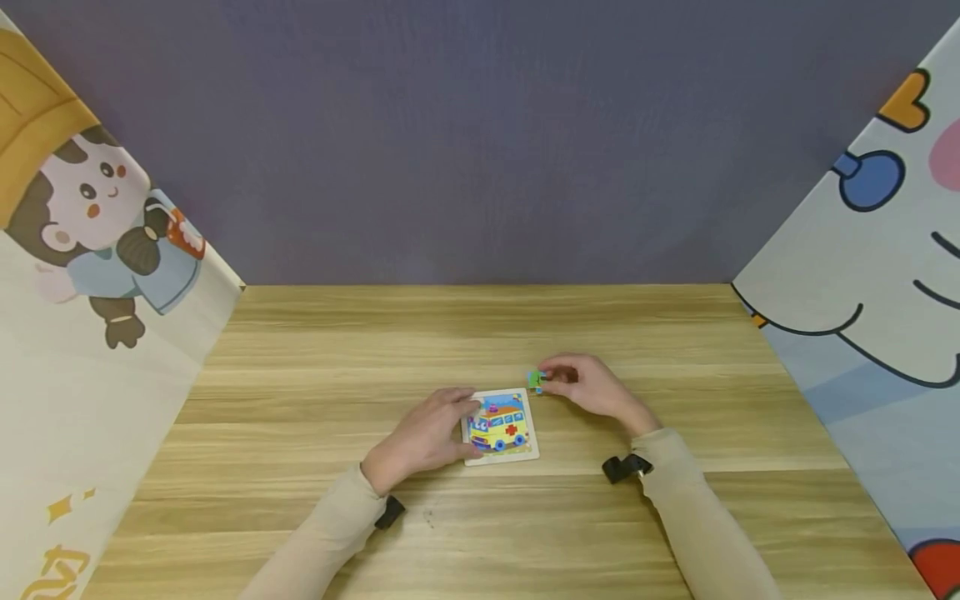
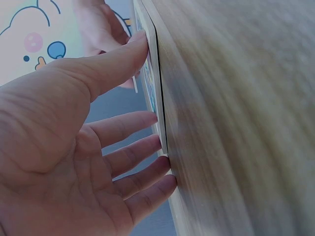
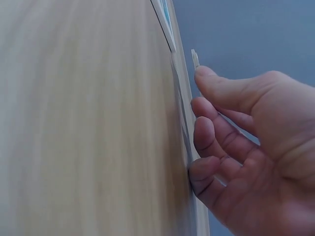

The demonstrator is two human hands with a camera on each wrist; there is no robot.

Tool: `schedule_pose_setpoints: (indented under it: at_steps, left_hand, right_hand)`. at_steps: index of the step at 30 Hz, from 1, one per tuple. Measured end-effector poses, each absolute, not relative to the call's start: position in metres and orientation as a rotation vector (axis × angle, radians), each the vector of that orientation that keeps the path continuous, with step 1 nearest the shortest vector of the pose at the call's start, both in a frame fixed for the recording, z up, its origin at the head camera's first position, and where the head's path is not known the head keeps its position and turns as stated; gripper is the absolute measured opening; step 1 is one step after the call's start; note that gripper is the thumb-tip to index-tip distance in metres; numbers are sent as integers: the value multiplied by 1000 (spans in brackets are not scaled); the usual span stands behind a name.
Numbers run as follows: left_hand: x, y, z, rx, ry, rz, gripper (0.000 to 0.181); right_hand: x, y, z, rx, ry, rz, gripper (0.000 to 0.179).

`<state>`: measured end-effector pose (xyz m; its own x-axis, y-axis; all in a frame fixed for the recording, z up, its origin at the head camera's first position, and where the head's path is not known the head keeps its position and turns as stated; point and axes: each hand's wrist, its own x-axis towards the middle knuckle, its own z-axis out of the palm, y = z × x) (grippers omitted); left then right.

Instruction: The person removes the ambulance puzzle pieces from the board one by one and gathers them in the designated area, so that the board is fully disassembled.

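A square jigsaw board [image 1: 533, 433] with a pale frame lies flat on the table, its picture a yellow van [image 1: 504, 428] with a red cross. My left hand [image 1: 429, 433] rests at the board's left side, thumb on its near part and fingers by the far left corner. In the left wrist view the fairly straight fingers [image 2: 130, 157] touch the board's edge. Just beyond the far right corner, my right hand [image 1: 592, 387] pinches a small green and blue puzzle piece [image 1: 534, 381] between thumb and fingers. Edge-on in the right wrist view, that piece [image 3: 195, 58] stands above the tabletop.
The wood-grain table [image 1: 375, 333] ends at a dark grey back wall [image 1: 480, 150]. Printed cartoon panels stand on the left [image 1: 90, 375] and right [image 1: 885, 350]. A black strap [image 1: 627, 468] sits on the right wrist.
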<state>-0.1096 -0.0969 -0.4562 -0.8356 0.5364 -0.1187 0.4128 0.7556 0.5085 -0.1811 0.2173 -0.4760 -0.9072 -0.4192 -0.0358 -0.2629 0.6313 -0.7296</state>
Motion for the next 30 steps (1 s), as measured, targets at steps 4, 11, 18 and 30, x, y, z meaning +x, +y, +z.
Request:
schedule_pose_setpoints:
  at_steps: [4, 11, 18, 30]
  left_hand:
    - [-110, -96, -456, 754, 2693, 687, 75]
    - [-110, -96, -457, 762, 2696, 670, 76]
    - [-110, -97, -458, 771, 2699, 687, 74]
    - [-110, -98, -458, 771, 2697, 700, 73]
  right_hand:
    - [-183, 226, -476, -518, 2654, -1151, 34]
    - [-187, 241, -476, -468, 2681, -1153, 33]
    - [-190, 256, -477, -429, 2715, -1131, 35]
    - [-196, 280, -477, -353, 2755, -1100, 39]
